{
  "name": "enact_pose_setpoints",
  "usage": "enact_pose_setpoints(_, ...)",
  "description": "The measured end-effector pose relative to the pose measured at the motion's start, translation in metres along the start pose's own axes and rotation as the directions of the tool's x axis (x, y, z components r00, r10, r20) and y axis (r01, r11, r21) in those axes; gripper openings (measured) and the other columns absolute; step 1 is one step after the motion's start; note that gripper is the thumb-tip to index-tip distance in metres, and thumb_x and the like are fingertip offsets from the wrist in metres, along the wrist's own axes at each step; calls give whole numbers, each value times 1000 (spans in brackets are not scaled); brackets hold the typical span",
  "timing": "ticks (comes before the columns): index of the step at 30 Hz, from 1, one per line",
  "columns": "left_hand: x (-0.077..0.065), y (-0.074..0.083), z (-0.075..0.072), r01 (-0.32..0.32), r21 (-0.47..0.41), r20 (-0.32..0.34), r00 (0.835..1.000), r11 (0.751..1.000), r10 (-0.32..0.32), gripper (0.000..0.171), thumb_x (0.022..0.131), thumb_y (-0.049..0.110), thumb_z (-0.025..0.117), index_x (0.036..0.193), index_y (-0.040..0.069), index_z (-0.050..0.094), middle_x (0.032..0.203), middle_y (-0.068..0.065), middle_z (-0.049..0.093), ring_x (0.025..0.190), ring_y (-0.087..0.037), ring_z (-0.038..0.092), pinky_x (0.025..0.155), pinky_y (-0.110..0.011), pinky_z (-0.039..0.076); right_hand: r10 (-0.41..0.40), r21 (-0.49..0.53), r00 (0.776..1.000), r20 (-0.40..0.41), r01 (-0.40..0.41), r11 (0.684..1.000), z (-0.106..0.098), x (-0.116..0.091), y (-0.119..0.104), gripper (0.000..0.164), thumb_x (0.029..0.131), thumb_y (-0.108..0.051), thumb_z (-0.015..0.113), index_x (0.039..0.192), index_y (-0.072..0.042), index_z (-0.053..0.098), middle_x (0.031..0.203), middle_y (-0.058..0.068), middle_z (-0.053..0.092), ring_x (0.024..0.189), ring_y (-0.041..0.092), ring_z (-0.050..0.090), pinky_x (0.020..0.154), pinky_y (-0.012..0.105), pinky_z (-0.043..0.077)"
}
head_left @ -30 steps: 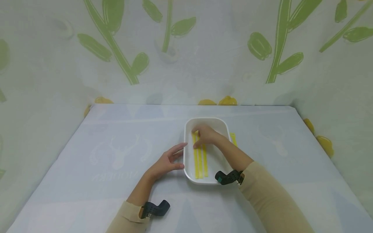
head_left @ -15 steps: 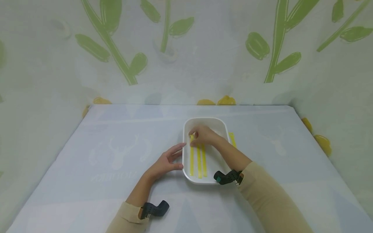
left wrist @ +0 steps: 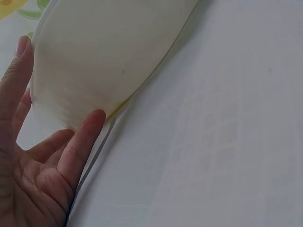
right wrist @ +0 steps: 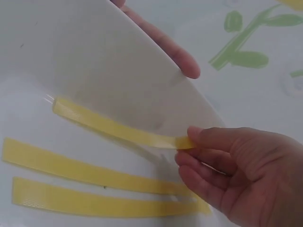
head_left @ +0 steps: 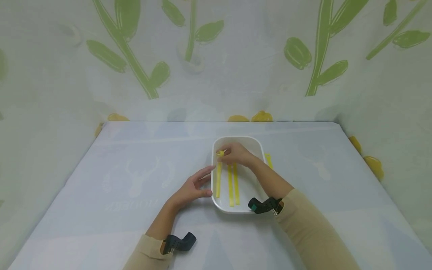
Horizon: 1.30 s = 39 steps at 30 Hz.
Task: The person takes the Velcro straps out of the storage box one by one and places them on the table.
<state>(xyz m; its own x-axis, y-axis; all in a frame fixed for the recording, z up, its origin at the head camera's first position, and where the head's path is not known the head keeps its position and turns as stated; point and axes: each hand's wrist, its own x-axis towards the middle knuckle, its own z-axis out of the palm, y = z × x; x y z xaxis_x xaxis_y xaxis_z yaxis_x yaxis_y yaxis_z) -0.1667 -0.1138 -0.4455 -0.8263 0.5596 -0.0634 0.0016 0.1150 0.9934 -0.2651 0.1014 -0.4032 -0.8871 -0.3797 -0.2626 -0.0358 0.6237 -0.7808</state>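
A white rectangular tub (head_left: pixel 245 187) with rounded corners lies on the table. Inside it, my right hand (head_left: pixel 234 154) pinches one end of a thin yellow strip (right wrist: pixel 118 130) between thumb and fingers. The held strip bends upward toward the fingertips, its other end low in the tub. Two more yellow strips (right wrist: pixel 85 165) lie side by side on the tub floor, their far ends partly hidden by my right hand. My left hand (head_left: pixel 192 189) rests against the tub's left side, fingers spread along the outer wall and rim, thumb near the lower corner.
Another yellow strip (head_left: pixel 268 160) shows outside the tub, at its right edge and partly hidden. A pale patterned cloth covers the table (head_left: pixel 135 210). Behind stands a white curtain (head_left: pixel 236 82) printed with green leaves. Dark cameras (head_left: pixel 182 242) sit on both wrists.
The pinched yellow strip has moved left, apart from the other two, and its gripped end has risen. My right hand has shifted slightly left. The left hand stays at the tub's side.
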Motion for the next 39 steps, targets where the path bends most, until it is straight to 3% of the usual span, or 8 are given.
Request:
enact_pose_setpoints(3,0,-1,-1,-2,-6,3,1000,1000,2,84,77,29,78,147,19,33,157,-3,22,141,-33,25,103,-42,41,9,112,999,39,-13,994,-1,0,0,44,81,-20,74,120,-4,62,98,11,69,77,17,67,74,29,56)
enact_pose_setpoints(9,3,-2,-2,-8,-11,7,1000,1000,8,84,78,28,78,147,20,32,157,-3,22,142,-33,25,103,-41,41,-72,240,994,88,49,969,-8,-5,-2,42,83,-16,71,122,-3,59,108,9,70,86,20,68,81,33,56)
enact_pose_setpoints(12,3,-1,-1,1,-2,5,1000,1000,-1,82,79,25,77,147,22,32,157,-2,22,142,-32,25,103,-41,41,-104,301,993,58,82,950,-11,-7,-3,40,84,-16,70,121,-4,60,111,8,69,92,20,67,83,33,55)
enact_pose_setpoints(18,3,-2,-1,8,22,3,1000,1000,-8,82,78,34,78,147,27,34,157,1,22,142,-30,25,104,-41,40,-93,473,994,-66,113,874,-16,-11,-4,55,82,-12,71,132,1,52,114,14,67,91,18,68,81,33,56)
enact_pose_setpoints(24,1,-2,-1,-26,45,1,1000,999,26,80,80,32,76,147,24,33,157,-6,22,140,-37,27,103,-40,41,-109,551,990,-92,141,822,-18,-13,-9,54,83,-5,69,133,3,50,117,19,64,90,15,69,83,31,55)
enact_pose_setpoints(33,2,-1,-1,9,4,-3,1000,1000,-9,80,79,28,77,147,23,34,156,-3,24,141,-32,26,105,-43,39,-201,648,978,-61,192,737,-20,-17,-11,61,86,1,64,142,-5,41,134,15,54,108,21,64,80,27,55)
enact_pose_setpoints(36,2,-2,-1,-1,-2,-3,1000,1000,1,81,78,30,78,146,22,35,156,-3,23,141,-33,26,105,-43,39,-241,654,969,-57,218,724,-22,-18,-10,62,87,2,62,144,-8,40,143,12,46,104,18,65,77,25,55)
enact_pose_setpoints(39,2,-3,0,-19,-6,3,1000,1000,19,84,77,33,78,147,20,34,156,-4,23,141,-35,26,105,-44,39,-247,628,967,-57,227,745,-24,-20,-9,65,86,3,63,144,-10,39,150,8,36,94,13,68,76,25,55)
